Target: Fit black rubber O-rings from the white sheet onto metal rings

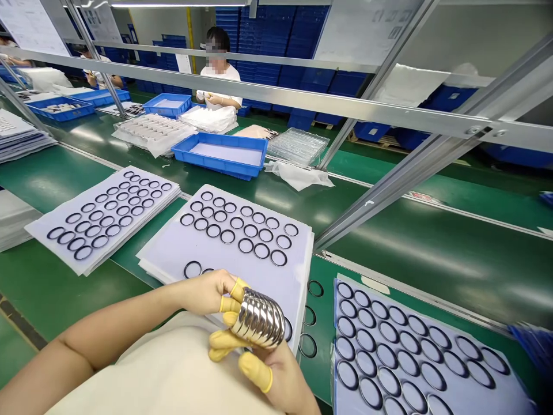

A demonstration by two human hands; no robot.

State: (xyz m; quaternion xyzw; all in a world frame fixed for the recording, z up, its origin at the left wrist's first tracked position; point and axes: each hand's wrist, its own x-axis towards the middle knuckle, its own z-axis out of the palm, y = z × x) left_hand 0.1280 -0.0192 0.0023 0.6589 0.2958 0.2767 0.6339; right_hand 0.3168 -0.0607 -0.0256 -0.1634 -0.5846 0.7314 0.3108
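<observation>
A row of shiny metal rings (pixel 261 318), packed side by side, sits in front of my body between my hands. My right hand (pixel 276 369) comes in from the lower right and holds the row. Its fingers wear yellow finger cots; whether they pass through the rings is hard to see. My left hand (pixel 211 291), also in yellow cots, reaches over from the left with bent fingertips closed on the row's near-left end. Just beyond lies a white sheet stack (pixel 162 251) with several dark-edged rings (pixel 246 245) laid out in rows; my hands cover its front part.
More ring-covered sheets lie left (pixel 47 225) and right (pixel 341 397). Three loose rings, one a black ring (pixel 315 288), rest on the green bench (pixel 371 230). Blue trays, including a near blue tray (pixel 220 167), stand behind. A metal frame post (pixel 371 190) slants across. A person (pixel 220 75) sits opposite.
</observation>
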